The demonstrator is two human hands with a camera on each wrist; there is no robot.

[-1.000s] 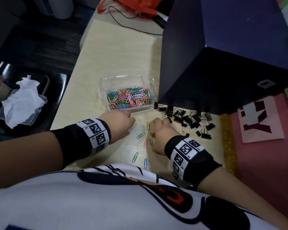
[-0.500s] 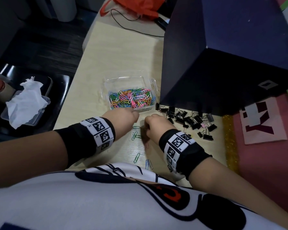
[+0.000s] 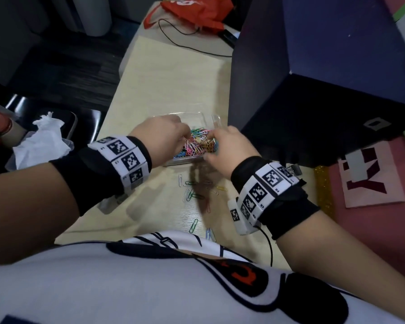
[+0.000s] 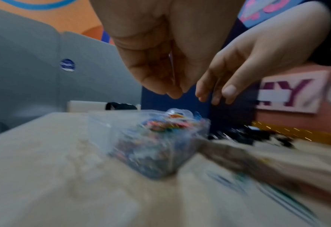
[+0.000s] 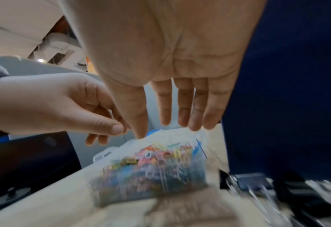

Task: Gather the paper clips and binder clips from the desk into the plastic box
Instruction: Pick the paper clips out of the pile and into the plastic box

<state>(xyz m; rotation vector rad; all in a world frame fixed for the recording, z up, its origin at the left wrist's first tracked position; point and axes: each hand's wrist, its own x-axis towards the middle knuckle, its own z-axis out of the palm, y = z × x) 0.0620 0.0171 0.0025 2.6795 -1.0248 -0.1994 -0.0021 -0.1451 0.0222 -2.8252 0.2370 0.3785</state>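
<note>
Both of my hands hover side by side above the clear rectangular plastic box [image 3: 214, 119], which sits on the pale wooden table [image 3: 173, 73] and is heaped with multicoloured paper clips [image 3: 198, 142]. My left hand [image 3: 160, 139] has its fingers bunched downward toward the thumb over the box's left part; whether anything is pinched between them I cannot tell (the wrist view is blurred there). My right hand [image 5: 172, 64] is relaxed and empty, palm down, its fingers [image 5: 182, 107] hanging straight over the clips without touching them. More loose coloured paper clips [image 3: 192, 195] lie scattered on the table on my side of the box, between my wrists and my chest. A cluster of black metal binder clips [image 5: 254, 182] rests on the table to the right of the box, at the foot of a large dark blue box-shaped object [image 3: 337, 78] that stands just beside the plastic box. A black band with white square-patterned markers wraps each wrist. Off the table to the left, a crumpled white tissue [image 3: 42, 139] lies in a clear tray.
</note>
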